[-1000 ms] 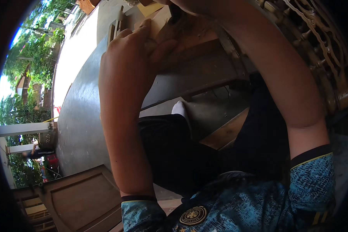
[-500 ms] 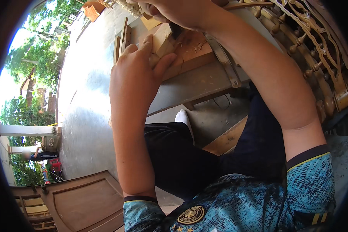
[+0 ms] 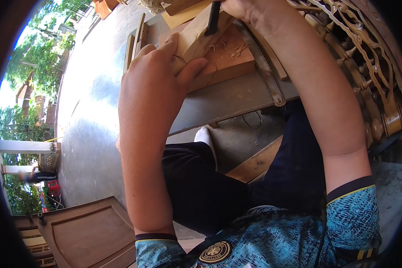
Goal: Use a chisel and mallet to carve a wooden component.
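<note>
A pale wooden block (image 3: 193,39) lies at a slant over a reddish-brown thick board (image 3: 230,69). My left hand (image 3: 158,67) grips the block's near end, thumb on the near side and fingers on the far side. At the top edge, my right hand (image 3: 250,13) is closed, partly cut off by the frame. From it a dark flat blade, looking like a chisel (image 3: 213,20), reaches down onto the block's upper face. Its handle is hidden. Curled wood shavings (image 3: 238,52) lie on the board beside the block.
The board rests on a low grey bench (image 3: 223,109); a long metal strip with a holed end (image 3: 278,99) crosses it at the right. Carved wooden furniture (image 3: 366,67) stands right, a panelled wooden door (image 3: 94,232) lower left. Far left, a person (image 3: 40,176) is on the floor area.
My right hand has shifted right and slightly up, and more of the blade and block shows. My left hand keeps its grip. The whole view has shifted slightly.
</note>
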Demonstrator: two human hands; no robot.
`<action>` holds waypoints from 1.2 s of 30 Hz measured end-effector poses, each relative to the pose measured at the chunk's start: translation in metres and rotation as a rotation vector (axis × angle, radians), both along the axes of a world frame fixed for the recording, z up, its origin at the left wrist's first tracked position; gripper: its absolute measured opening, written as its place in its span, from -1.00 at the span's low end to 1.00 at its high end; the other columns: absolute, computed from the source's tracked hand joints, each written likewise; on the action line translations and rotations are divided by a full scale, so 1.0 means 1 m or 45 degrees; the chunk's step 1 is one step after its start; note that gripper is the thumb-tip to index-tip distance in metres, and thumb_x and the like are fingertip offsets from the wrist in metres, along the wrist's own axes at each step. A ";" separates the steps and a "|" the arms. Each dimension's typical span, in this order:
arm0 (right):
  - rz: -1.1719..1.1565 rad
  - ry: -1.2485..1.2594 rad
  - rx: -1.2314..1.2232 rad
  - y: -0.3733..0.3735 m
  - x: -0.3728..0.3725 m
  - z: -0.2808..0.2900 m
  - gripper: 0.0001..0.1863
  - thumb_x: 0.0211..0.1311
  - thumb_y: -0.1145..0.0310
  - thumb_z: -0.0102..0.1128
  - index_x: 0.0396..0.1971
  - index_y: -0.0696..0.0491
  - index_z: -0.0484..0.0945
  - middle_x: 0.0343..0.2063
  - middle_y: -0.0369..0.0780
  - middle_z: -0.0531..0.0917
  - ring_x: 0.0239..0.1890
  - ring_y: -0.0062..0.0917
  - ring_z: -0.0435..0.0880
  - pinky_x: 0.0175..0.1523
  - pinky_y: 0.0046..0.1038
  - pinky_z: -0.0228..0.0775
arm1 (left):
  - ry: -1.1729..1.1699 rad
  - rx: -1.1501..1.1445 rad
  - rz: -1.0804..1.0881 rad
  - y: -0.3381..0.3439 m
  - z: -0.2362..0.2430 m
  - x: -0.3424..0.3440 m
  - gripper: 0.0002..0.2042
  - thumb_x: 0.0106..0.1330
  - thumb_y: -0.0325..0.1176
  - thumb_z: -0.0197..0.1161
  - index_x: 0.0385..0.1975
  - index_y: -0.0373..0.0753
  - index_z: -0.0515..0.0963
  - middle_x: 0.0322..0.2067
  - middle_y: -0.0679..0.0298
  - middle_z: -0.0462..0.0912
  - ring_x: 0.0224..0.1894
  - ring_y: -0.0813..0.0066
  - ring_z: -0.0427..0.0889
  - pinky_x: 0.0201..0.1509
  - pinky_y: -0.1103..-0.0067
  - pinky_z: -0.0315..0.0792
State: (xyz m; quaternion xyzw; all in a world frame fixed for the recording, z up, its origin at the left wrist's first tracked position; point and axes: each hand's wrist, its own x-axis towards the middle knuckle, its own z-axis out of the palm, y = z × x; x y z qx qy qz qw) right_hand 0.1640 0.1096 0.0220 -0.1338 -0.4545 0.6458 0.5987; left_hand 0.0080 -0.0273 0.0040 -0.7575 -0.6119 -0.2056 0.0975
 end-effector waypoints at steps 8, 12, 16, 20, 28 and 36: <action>-0.200 -0.036 0.380 -0.032 0.006 -0.011 -0.69 0.41 0.33 0.14 -0.58 -0.11 0.35 -0.79 -0.47 0.28 -0.82 -0.73 0.12 -0.66 -0.55 0.00 | -0.030 -0.066 -0.019 0.004 0.003 -0.002 -0.55 0.28 -0.04 0.41 -0.16 -0.40 0.64 -0.38 -0.11 0.67 -0.26 -0.10 0.70 -0.14 0.17 0.55; -0.178 0.044 0.304 -0.023 0.002 -0.010 -0.70 0.41 0.32 0.15 -0.57 -0.10 0.36 -0.80 -0.47 0.27 -0.82 -0.73 0.12 -0.66 -0.56 -0.01 | 0.008 -0.071 -0.010 0.004 0.004 -0.001 -0.58 0.29 -0.06 0.40 -0.20 -0.39 0.64 -0.39 -0.10 0.66 -0.27 -0.10 0.70 -0.14 0.17 0.54; -0.212 0.113 0.219 -0.014 0.004 -0.016 -0.68 0.41 0.31 0.14 -0.60 -0.12 0.35 -0.80 -0.49 0.25 -0.82 -0.73 0.08 -0.66 -0.57 -0.04 | -0.012 -0.150 0.056 0.004 0.006 -0.001 -0.45 0.28 0.01 0.42 0.06 -0.36 0.65 -0.22 -0.13 0.73 -0.13 -0.07 0.72 0.00 0.27 0.53; -0.386 0.169 0.190 -0.014 0.001 -0.019 -0.85 0.39 0.35 0.12 -0.41 -0.05 0.39 -0.76 -0.48 0.30 -0.79 -0.74 0.14 -0.64 -0.59 0.00 | -0.029 -0.127 0.035 0.005 0.005 -0.001 -0.47 0.29 -0.01 0.41 0.05 -0.38 0.65 -0.23 -0.16 0.74 -0.14 -0.05 0.73 0.00 0.29 0.53; -0.543 0.378 -0.207 -0.013 0.003 -0.019 -0.86 0.40 0.38 0.10 -0.32 -0.01 0.32 -0.70 -0.45 0.27 -0.73 -0.72 0.17 -0.61 -0.60 -0.01 | -0.036 -0.156 0.058 0.005 0.004 0.000 -0.46 0.29 -0.03 0.40 0.06 -0.40 0.64 -0.27 -0.16 0.73 -0.18 -0.02 0.74 -0.03 0.31 0.54; -0.531 0.554 -0.634 0.007 0.015 -0.031 -0.72 0.41 0.36 0.06 -0.52 -0.10 0.24 -0.72 -0.46 0.19 -0.73 -0.70 0.07 -0.62 -0.58 -0.12 | -0.030 -0.196 0.053 0.005 0.009 0.000 -0.45 0.29 -0.03 0.41 0.08 -0.41 0.63 -0.25 -0.16 0.73 -0.15 -0.03 0.74 -0.01 0.30 0.53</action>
